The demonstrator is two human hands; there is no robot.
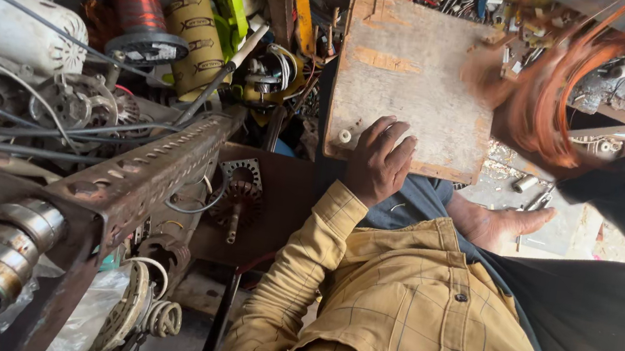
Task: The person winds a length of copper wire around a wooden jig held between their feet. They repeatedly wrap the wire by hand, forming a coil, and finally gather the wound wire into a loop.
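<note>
Here, a worn wooden board (pixel 411 83) is steadied by the left hand (pixel 377 168), which is laid flat on its near edge with the fingers loosely spread and nothing pinched. The board is rested above the lap, among the clutter of a crowded workshop. A bundle of copper wire (pixel 560 96) is seen at the far right corner of the board, strongly blurred, so it seems to be swung or pulled. The right hand is lost in this blur, and its grip cannot be told. A spool of red wire (pixel 139 8) and a rusty perforated bar (pixel 141 176) are kept well apart on the left. It is judged that the wire bundle is being worked loose; firm pressure on the board is called for next.
</note>
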